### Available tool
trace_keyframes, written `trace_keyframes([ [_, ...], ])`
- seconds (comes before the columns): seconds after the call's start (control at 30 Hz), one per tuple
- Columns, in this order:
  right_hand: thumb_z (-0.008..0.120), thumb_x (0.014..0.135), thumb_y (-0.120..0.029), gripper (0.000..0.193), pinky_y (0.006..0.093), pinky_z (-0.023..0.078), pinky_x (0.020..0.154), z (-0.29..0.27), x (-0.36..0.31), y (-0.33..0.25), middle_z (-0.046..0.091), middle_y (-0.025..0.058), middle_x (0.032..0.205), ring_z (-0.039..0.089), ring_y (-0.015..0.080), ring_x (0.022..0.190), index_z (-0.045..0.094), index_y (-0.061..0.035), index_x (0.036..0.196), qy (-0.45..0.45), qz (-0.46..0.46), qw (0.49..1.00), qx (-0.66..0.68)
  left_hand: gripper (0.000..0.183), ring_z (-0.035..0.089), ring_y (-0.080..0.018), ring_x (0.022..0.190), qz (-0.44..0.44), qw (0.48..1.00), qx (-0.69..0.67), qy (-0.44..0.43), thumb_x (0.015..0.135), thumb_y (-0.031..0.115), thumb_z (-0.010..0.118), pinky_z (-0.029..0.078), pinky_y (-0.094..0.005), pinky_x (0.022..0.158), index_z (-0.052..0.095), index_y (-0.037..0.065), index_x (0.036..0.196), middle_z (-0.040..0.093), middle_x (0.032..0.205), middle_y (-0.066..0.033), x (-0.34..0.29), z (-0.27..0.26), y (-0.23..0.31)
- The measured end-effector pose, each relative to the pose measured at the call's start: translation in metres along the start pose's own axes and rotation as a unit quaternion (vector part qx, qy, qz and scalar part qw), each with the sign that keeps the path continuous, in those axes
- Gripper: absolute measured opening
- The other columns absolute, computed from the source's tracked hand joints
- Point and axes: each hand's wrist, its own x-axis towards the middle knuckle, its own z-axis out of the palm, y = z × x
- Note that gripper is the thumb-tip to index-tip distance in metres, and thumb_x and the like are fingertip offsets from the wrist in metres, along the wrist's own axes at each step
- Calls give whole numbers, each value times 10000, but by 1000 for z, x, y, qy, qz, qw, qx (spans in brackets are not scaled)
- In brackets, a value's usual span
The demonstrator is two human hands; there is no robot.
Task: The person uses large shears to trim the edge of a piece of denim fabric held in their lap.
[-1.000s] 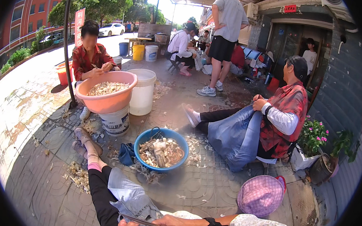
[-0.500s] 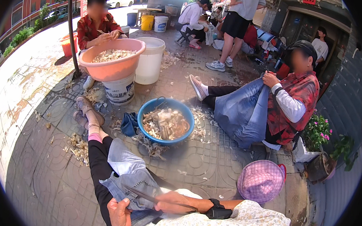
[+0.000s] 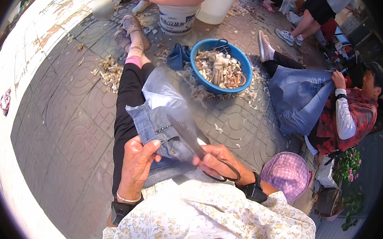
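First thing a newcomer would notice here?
The scissors, gripped in the right hand at lower centre, blades pointing up-left over denim cloth on the lap. The left hand pinches that cloth's edge. Beyond the legs sits a blue basin full of pale scraps, with peelings strewn on the paving around it.

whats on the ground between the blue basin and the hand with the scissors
In the head view, scattered pale husk scraps on brick paving lie between the blue basin and the right hand holding scissors.
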Motion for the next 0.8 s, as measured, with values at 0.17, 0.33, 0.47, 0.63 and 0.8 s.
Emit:
trace_keyframes([
  [0.17, 460, 889, -545, 536, 197, 231, 435, -3, -5, 15, 420, -31, 582, 344, 32, 469, 566, -21, 923, -57, 18, 998, 35, 164, 571, -83, 639, 16, 999, -27, 22, 796, 55, 614, 439, -217, 531, 581, 3, 948, 644, 828, -51, -6, -7, -2],
  [0.33, 460, 831, -645, 634, 183, 240, 451, -4, -7, 15, 449, -27, 620, 368, 24, 506, 569, -27, 924, -78, 66, 994, 40, 179, 572, -68, 645, 23, 998, -51, 18, 786, 55, 614, 435, -213, 538, 581, 22, 959, 645, 832, -43, -9, -8, 1],
  [0.47, 482, 798, -674, 661, 178, 241, 468, -1, -7, 8, 440, -42, 631, 362, 23, 531, 566, -27, 907, -82, 86, 993, 27, 194, 563, -61, 656, 17, 999, -43, 19, 788, 58, 601, 422, -209, 541, 576, 31, 979, 642, 845, -32, -6, -7, 1],
  [0.63, 483, 792, -682, 670, 181, 232, 467, -1, -7, 11, 434, -45, 626, 360, 25, 533, 568, -26, 897, -84, 94, 992, 27, 213, 553, -56, 665, 20, 999, -38, 18, 795, 57, 580, 410, -208, 542, 568, 34, 1006, 637, 857, -23, -5, -7, 1],
  [0.8, 473, 798, -681, 671, 185, 222, 454, 1, -6, 11, 429, -45, 607, 351, 24, 509, 568, -24, 896, -78, 90, 993, 20, 214, 558, -59, 665, 16, 999, -50, 14, 792, 43, 578, 411, -213, 543, 561, 37, 1006, 638, 854, -24, -4, -9, 1],
])
